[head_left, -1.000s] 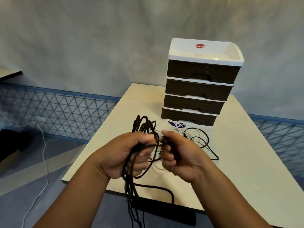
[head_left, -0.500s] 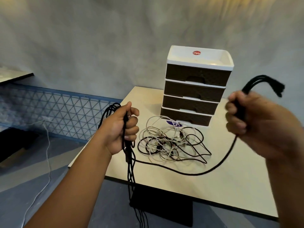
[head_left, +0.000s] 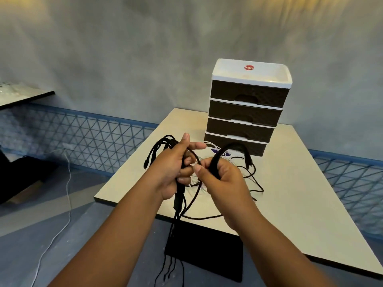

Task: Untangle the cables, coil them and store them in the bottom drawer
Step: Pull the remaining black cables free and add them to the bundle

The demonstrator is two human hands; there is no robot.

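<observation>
My left hand (head_left: 174,168) grips a bundle of black cable (head_left: 179,195); loops stick out above the fist and strands hang down past the table edge. My right hand (head_left: 223,179) is closed on another thick loop of the same black cable (head_left: 232,148), arched over the fist. Both hands meet in front of me above the table (head_left: 290,193). Behind them lies a tangle of white and thin black cables (head_left: 251,181), partly hidden by my hands. The drawer unit (head_left: 246,104) stands at the far side, all drawers shut, the bottom drawer (head_left: 257,147) included.
The table's near edge runs just under my wrists. A black panel (head_left: 207,257) sits below the table. A white cord (head_left: 66,183) trails over the floor at left. A blue mesh fence (head_left: 83,133) lines the wall. Another tabletop (head_left: 22,96) juts in at far left.
My hands were spread apart with the black cable stretched between them; now the right hand has swung back in to meet the left, bringing a new loop.
</observation>
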